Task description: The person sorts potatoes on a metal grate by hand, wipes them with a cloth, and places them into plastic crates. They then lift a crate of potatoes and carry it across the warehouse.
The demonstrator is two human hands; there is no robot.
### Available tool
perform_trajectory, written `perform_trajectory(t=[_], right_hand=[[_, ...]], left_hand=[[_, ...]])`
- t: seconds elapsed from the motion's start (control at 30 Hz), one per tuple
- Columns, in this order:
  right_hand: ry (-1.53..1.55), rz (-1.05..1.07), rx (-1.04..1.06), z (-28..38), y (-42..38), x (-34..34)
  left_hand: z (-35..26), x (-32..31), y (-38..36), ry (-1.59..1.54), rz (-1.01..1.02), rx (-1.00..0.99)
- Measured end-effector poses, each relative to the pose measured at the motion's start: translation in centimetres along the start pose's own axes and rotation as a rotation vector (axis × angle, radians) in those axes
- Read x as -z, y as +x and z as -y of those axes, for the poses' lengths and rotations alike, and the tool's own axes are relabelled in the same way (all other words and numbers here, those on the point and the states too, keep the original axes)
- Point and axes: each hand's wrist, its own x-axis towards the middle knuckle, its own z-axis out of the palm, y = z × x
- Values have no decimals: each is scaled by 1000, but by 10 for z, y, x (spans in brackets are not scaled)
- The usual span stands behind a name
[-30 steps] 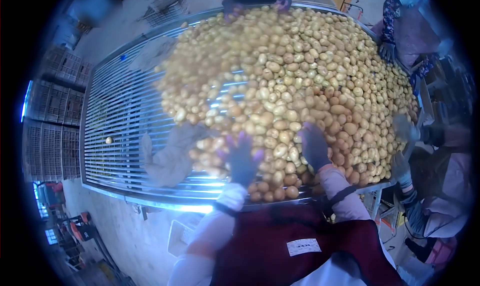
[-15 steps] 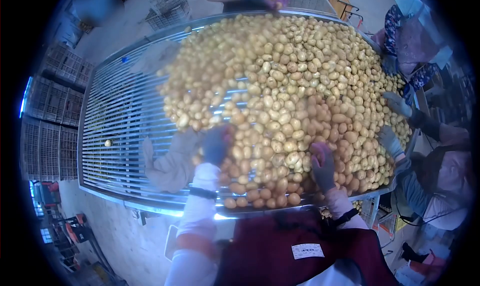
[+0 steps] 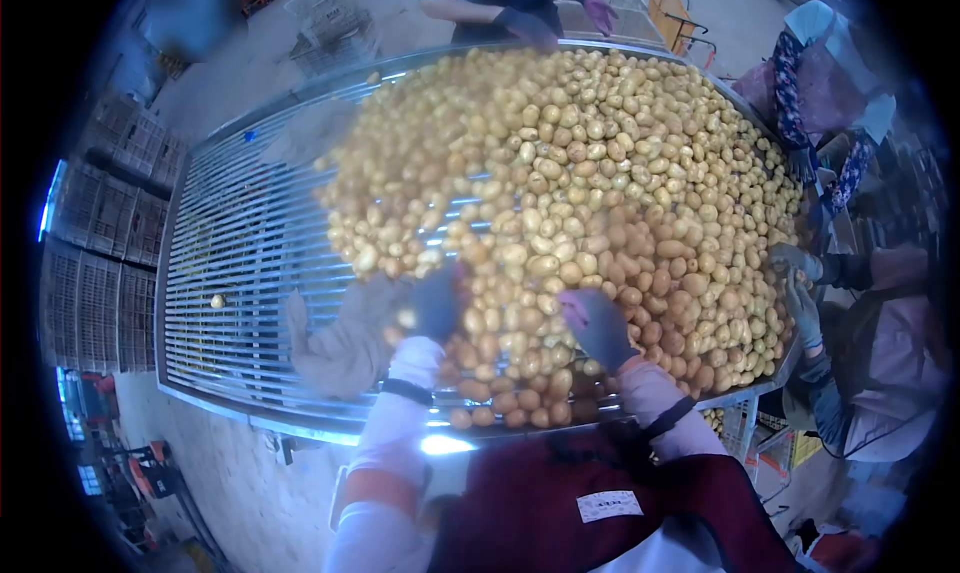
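While the potatoes point(image 3: 560, 203) lie heaped on the slatted counter point(image 3: 240, 243), both gloved hands rest open on them. Left hand point(image 3: 437, 303) sits at the heap's edge, right hand point(image 3: 598, 325) flat among them, apparently to spread them.

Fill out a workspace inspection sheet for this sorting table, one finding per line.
Surface: slatted metal table, left part bare slats.
Job's things: potatoes heaped over the middle and right.
Clutter: grey cloth at the near edge; a lone potato far left.
Hands: left hand and right hand, gloved, on the potatoes; grip unclear.
Cables: nothing seen.
Surroundings: stacked crates at left; co-workers' gloved hands at the right edge.
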Motion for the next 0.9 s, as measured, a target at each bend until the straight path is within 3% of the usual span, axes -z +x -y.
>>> perform_trajectory(t=[0.07,0.13,0.23,0.3,0.43,0.47,0.5,0.57,0.67,0.77,0.9], right_hand=[[-22,-76,29,-10,-9,18],[1,-99,-26,-6,-19,33],[465,-179,-248,-9,-37,26],[640,-146,-339,2,-46,40],[910,-16,-502,39,-63,79],[945,-24,-496,45,-69,83],[974,-32,-492,49,-78,86],[907,-200,-416,49,-89,77],[821,-380,-323,39,-110,78],[577,-555,-319,65,-124,97],[166,-499,-400,59,-179,107]], left_hand=[[-44,17,2,150,-34,12],[-5,-4,29,15,-41,-233],[35,-32,48,44,106,-264],[9,-37,53,289,40,-308],[-99,-32,6,-1170,367,176],[-117,-45,-7,-1310,320,215],[-136,-47,-24,-1650,544,313],[-161,-67,-53,-1969,785,475],[-200,-89,-90,-1882,820,482],[-236,-103,-124,-1698,1081,314],[-272,-127,-166,-846,1135,-222]])
